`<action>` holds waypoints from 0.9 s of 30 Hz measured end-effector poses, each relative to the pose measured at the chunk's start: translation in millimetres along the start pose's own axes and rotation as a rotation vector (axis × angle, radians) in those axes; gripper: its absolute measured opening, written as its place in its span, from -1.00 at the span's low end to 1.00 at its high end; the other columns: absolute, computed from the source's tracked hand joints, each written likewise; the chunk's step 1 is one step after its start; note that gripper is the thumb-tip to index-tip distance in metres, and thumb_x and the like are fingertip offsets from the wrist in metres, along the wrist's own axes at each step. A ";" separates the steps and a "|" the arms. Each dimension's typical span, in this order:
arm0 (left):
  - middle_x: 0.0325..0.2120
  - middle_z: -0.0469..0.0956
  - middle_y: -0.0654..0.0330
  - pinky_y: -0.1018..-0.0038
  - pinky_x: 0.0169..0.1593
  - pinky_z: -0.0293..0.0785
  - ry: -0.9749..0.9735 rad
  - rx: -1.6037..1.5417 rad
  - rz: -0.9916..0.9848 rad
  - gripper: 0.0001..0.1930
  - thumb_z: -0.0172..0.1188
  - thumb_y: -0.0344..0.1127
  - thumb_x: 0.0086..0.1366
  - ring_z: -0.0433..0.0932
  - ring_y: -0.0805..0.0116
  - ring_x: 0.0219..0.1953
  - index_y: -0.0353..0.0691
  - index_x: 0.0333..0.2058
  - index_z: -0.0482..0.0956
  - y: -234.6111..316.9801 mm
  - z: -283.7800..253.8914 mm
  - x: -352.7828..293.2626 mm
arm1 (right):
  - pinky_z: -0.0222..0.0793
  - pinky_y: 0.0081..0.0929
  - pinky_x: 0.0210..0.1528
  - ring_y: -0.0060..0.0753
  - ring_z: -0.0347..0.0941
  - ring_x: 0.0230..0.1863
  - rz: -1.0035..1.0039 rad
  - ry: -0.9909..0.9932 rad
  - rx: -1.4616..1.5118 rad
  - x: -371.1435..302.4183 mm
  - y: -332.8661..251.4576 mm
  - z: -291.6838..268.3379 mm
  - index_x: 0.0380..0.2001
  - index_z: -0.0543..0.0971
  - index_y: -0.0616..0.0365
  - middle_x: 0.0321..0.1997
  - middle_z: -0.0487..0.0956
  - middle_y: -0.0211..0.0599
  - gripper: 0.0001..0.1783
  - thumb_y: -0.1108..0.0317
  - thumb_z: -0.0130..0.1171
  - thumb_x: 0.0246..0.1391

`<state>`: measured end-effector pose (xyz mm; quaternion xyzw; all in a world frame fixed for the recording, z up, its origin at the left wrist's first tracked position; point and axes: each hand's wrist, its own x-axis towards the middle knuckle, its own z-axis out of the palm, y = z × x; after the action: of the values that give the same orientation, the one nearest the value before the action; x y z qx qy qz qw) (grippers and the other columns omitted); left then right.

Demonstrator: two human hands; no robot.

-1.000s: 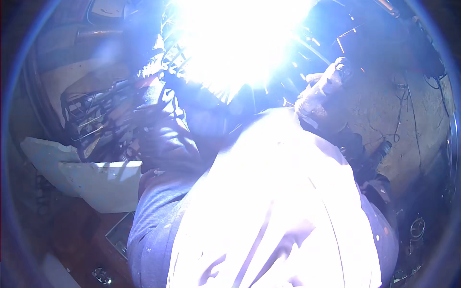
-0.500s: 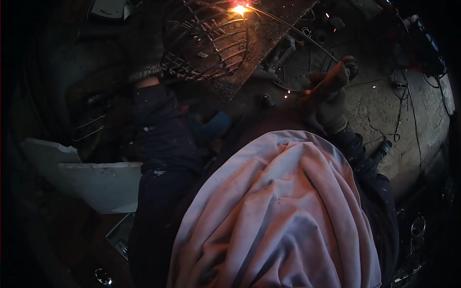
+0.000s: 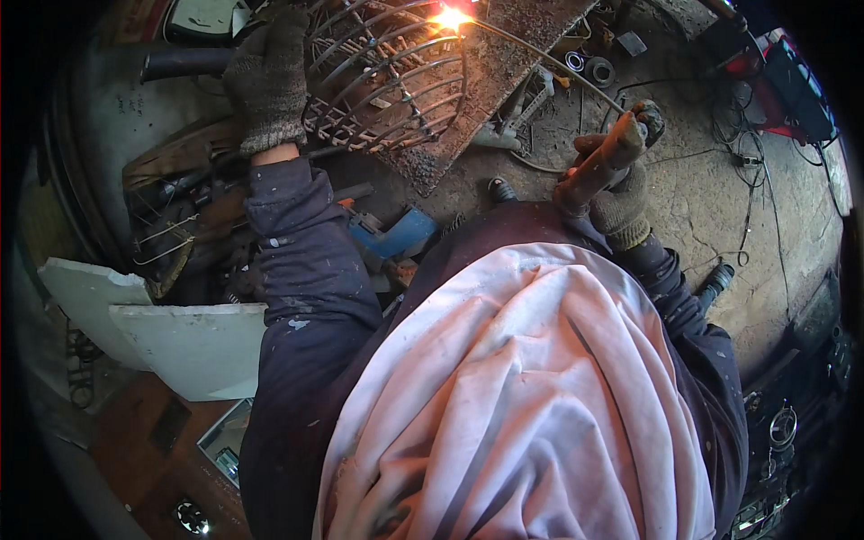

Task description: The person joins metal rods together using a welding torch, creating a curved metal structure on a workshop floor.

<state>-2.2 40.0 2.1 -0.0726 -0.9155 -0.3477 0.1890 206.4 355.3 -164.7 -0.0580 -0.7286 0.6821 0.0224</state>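
our right hand (image 3: 623, 200) clamps its fingers on the holder (image 3: 601, 169); for our left hand (image 3: 272, 85) we cannot tell. the cage (image 3: 407, 94) seems stiff, heavy, best held at left.

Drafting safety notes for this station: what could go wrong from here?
Burn: bare wrist shows between the sleeve and the gloved left hand; spatter from the bright glow might reach it.
Slip: the gloved right hand grips the holder, well back from the tip of the rod; a small wobble could swing it off.
Trip: loose cables on the floor might catch a foot.
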 end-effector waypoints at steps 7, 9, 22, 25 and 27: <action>-0.47 0.63 0.25 0.45 -0.20 0.41 -0.024 0.035 0.019 -0.63 0.25 -0.03 0.22 0.53 0.45 -0.35 -0.27 -0.28 0.68 4.1 -3.8 -4.1 | 0.43 -0.54 -0.23 -0.53 0.48 -0.30 -0.011 -0.008 0.071 -2.3 -4.6 -0.5 -0.09 0.49 0.22 -0.32 0.53 -0.39 -0.56 0.41 0.33 -0.09; -0.46 0.63 0.25 0.45 -0.20 0.42 -0.021 0.061 0.038 -0.64 0.25 -0.04 0.22 0.54 0.45 -0.34 -0.27 -0.27 0.68 3.9 -4.7 -4.6 | 0.43 -0.54 -0.23 -0.53 0.48 -0.29 -0.034 0.004 0.055 -1.6 -5.2 -1.6 -0.09 0.49 0.22 -0.30 0.53 -0.37 -0.57 0.41 0.33 -0.08; -0.42 0.65 0.22 0.44 -0.18 0.46 -0.024 0.094 0.113 -0.66 0.24 -0.07 0.24 0.58 0.43 -0.30 -0.26 -0.23 0.67 1.1 -4.9 -4.4 | 0.43 -0.47 -0.19 -0.49 0.48 -0.23 -0.067 0.079 -0.091 1.3 -8.8 -9.4 -0.14 0.52 0.24 -0.23 0.56 -0.32 -0.63 0.40 0.31 -0.07; -0.41 0.66 0.21 0.44 -0.17 0.46 -0.024 0.097 0.148 -0.67 0.24 -0.08 0.24 0.58 0.42 -0.28 -0.25 -0.22 0.67 -0.4 -3.3 -0.8 | 0.42 -0.47 -0.19 -0.50 0.48 -0.24 -0.053 0.044 -0.014 -2.3 -10.5 -9.5 -0.13 0.52 0.24 -0.27 0.55 -0.36 -0.59 0.37 0.33 -0.08; -0.40 0.66 0.21 0.44 -0.17 0.47 -0.025 0.097 0.177 -0.67 0.24 -0.09 0.24 0.59 0.42 -0.28 -0.25 -0.22 0.67 -3.7 -2.1 3.7 | 0.42 -0.48 -0.19 -0.51 0.49 -0.25 -0.051 0.027 0.036 -4.0 -8.6 -10.8 -0.12 0.52 0.24 -0.29 0.55 -0.38 -0.57 0.35 0.34 -0.09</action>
<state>-6.0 35.8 2.7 -0.1482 -0.9235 -0.2842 0.2109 211.2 365.1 -155.2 -0.0483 -0.7172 0.6934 0.0504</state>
